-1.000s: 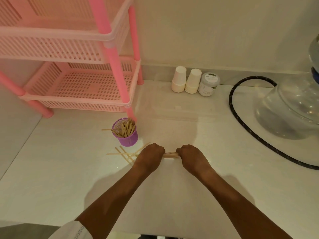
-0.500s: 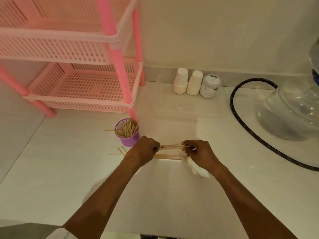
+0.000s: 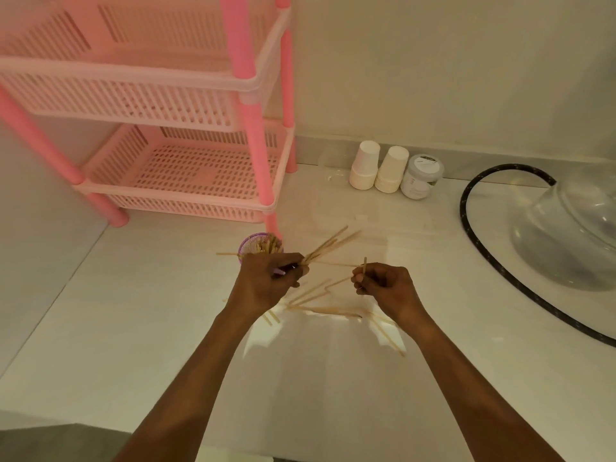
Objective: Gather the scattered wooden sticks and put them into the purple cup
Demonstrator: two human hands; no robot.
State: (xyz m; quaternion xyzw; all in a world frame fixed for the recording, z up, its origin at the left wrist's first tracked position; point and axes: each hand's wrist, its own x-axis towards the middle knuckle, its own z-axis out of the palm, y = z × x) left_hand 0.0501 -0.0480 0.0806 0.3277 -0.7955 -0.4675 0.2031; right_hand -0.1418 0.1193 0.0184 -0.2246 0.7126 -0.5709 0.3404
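Loose sticks [image 3: 328,310]: lying scattered on the white counter [image 3: 133,328] nearest the viewer, between and under the two wrists; one is trailing off beneath the right forearm.

Left hand [image 3: 266,283]: hovering above the counter, fingers closing around a bundle of sticks [image 3: 328,245] that is fanning up and to the right.

Right hand [image 3: 383,285]: hovering near the left, apart from it, fingertips pinching a single stick [image 3: 364,265] that is standing nearly upright.

Purple cup [image 3: 250,245]: sitting just behind the left hand, partly hidden by it, at the foot of the rack's front post. It is holding many sticks already, one poking out sideways to the left.

Pink rack [image 3: 186,181]: standing at the left rear, two slotted shelves showing.

Black hose [image 3: 480,248]: curving across the counter on the right.

Glass vessel [image 3: 566,235]: sitting at the far right, inside the hose's curve.

Two stacks of paper cups [image 3: 378,170]: standing upside down by the back wall.

Lidded tub [image 3: 421,176]: standing just right of the stacks.
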